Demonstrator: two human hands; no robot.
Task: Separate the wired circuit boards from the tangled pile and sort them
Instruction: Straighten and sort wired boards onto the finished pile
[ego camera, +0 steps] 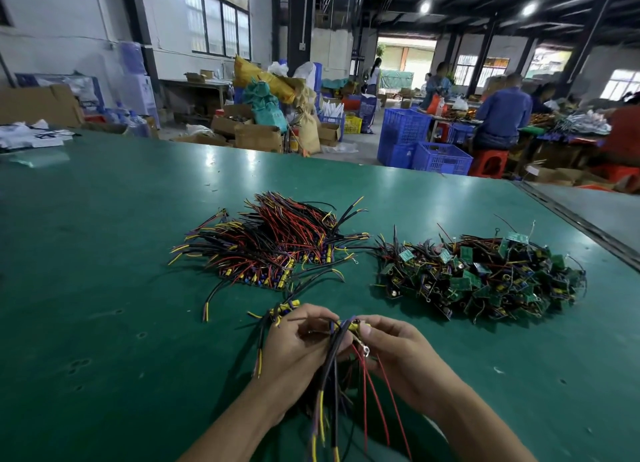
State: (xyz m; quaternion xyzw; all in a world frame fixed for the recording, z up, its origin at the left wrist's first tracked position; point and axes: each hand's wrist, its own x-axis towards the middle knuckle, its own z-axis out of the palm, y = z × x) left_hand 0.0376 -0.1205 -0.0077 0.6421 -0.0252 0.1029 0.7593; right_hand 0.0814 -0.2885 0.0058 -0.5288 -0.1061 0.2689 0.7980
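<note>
Wired circuit boards [349,325] | yellow parts, black-red leads dangling | left hand [298,345], right hand [398,352] pinching

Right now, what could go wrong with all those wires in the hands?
1. The long wires hanging from the wired boards that the left hand and right hand hold cross each other, so pulling them apart might snag one or tear it off.
2. The tangled pile lies close beside the sorted stack, and stray wires nearly reach across, so the two might get mixed up.
</note>
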